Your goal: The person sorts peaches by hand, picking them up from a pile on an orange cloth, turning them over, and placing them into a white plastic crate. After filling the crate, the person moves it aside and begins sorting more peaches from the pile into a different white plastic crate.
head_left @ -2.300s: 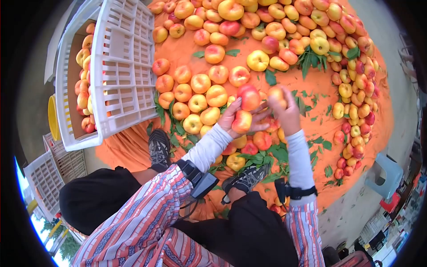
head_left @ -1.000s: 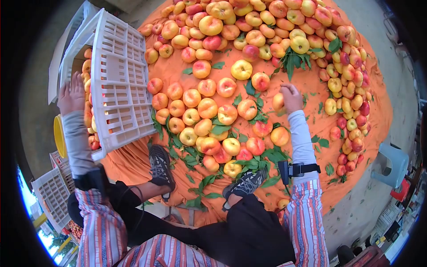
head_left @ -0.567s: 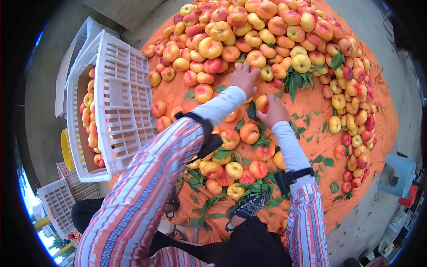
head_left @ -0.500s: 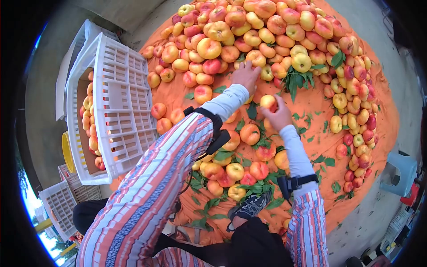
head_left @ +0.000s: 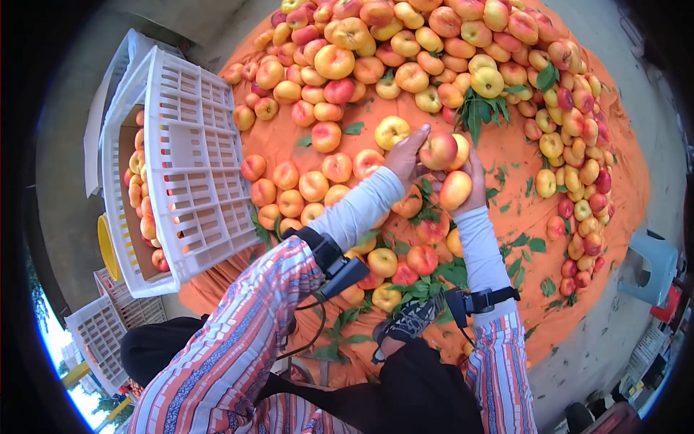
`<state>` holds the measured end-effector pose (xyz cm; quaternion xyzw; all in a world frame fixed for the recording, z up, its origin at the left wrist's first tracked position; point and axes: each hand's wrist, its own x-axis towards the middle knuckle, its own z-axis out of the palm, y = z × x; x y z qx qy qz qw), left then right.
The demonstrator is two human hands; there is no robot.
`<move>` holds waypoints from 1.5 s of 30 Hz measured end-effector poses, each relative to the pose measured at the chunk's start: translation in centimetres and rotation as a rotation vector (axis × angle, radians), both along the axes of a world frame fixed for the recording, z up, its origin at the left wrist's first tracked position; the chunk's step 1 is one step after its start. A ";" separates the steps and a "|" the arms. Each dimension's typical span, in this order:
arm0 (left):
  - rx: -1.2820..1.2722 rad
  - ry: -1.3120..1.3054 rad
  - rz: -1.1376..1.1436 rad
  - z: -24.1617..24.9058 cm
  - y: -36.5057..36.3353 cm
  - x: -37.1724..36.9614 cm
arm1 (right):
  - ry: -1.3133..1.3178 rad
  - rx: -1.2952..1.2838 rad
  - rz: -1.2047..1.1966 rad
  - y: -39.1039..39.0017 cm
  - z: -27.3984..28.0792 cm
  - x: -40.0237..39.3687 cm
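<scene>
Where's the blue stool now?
In the head view, the blue stool stands at the far right, on the floor just beyond the orange cloth.

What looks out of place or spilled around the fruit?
Nothing looks spilled or clearly damaged. Loose green leaves litter the orange cloth among the fruit, looking like stray debris, and the cloth is creased beside the white crate.
</scene>
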<state>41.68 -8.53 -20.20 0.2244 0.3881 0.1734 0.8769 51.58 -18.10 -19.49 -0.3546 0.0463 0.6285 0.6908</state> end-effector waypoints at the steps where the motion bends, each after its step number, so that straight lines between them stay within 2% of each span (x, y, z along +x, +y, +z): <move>1: 0.017 -0.008 0.056 0.4 -0.8 -0.1 | 0.041 0.036 0.004 0.0 0.1 -0.2; 4: 0.049 -0.118 0.174 0.4 -1.5 -0.7 | -0.081 0.004 -0.105 0.1 0.6 -1.0; 7: -0.198 -0.240 0.186 2.9 -1.5 -3.2 | -0.092 0.155 0.043 -0.7 -0.6 -0.6; 9: -0.372 -0.317 0.186 0.8 -1.5 -5.5 | -0.313 0.146 0.069 -0.8 2.0 -1.9; 11: -0.461 -0.372 0.171 -2.3 -2.3 -7.4 | -0.774 0.018 -0.001 -0.2 2.1 -3.7; 12: -0.335 -0.580 0.093 -2.2 -2.7 -8.5 | -0.970 0.010 0.084 -0.4 2.0 -4.4; 13: -0.272 -0.468 0.072 -2.0 -3.3 -9.1 | -1.166 0.005 0.168 -0.5 1.8 -5.1; 14: -0.209 -0.356 0.053 0.8 -3.8 -9.5 | -1.363 0.004 0.250 -0.6 1.9 -5.9; 15: -0.147 -0.242 0.036 2.6 -4.4 -10.2 | -1.575 -0.046 0.366 -0.6 5.3 -6.9; 19: -0.022 -0.211 -0.130 3.5 -5.1 -14.0 | -1.799 0.105 0.696 -0.4 7.9 -8.4; 23: -0.121 -0.352 -0.166 4.1 -5.9 -17.1 | -1.867 0.125 0.965 0.2 12.1 -11.1; 24: -0.183 -0.266 -0.171 5.8 -6.1 -17.9 | -1.891 0.182 0.902 0.2 12.3 -11.3; 25: -0.328 -0.221 -0.449 7.8 -4.9 -19.7 | -1.903 0.276 0.839 0.4 12.3 -11.7; 27: -0.321 -0.380 -0.112 9.7 -5.1 -22.5 | -1.668 0.229 0.792 1.1 14.7 -12.9; 29: -0.298 -0.568 0.163 10.5 -6.5 -21.8 | -1.422 0.083 0.666 2.8 13.8 -11.3; 31: -0.305 -0.778 0.370 11.3 -6.9 -20.6 | -1.159 -0.045 0.348 4.5 15.5 -12.4; 32: -0.350 -0.851 0.421 12.1 -6.5 -20.7 | -1.098 -0.049 0.281 5.2 16.4 -13.6; 34: -0.450 -0.999 0.505 13.9 -5.2 -21.0 | -1.332 0.123 0.445 6.3 16.0 -15.0; 35: -0.364 -0.915 0.526 13.9 -4.3 -21.3 | -1.465 0.243 0.524 6.6 15.9 -16.3; 38: -0.228 -0.997 0.624 17.8 -1.7 -23.8 | -1.626 0.497 0.381 6.6 21.2 -22.3; 40: -0.147 -1.065 0.692 18.7 0.2 -26.4 | -1.562 0.540 0.332 7.5 24.3 -22.9; 41: -0.049 -0.850 0.938 22.3 0.8 -28.0 | -1.523 0.560 0.319 7.8 24.9 -23.1; 42: -0.031 -0.980 0.854 22.7 2.6 -30.2 | -1.568 0.585 0.336 8.5 24.0 -21.7; 43: 0.057 -0.951 0.902 24.5 3.7 -31.9 | -1.545 0.537 0.391 8.5 23.5 -20.8; 44: 0.298 -0.793 0.958 24.8 5.5 -33.7 | -1.524 0.481 0.440 8.2 23.0 -19.7; 45: 0.550 -0.676 0.811 24.6 8.1 -36.1 | -1.504 0.416 0.484 7.5 22.4 -18.7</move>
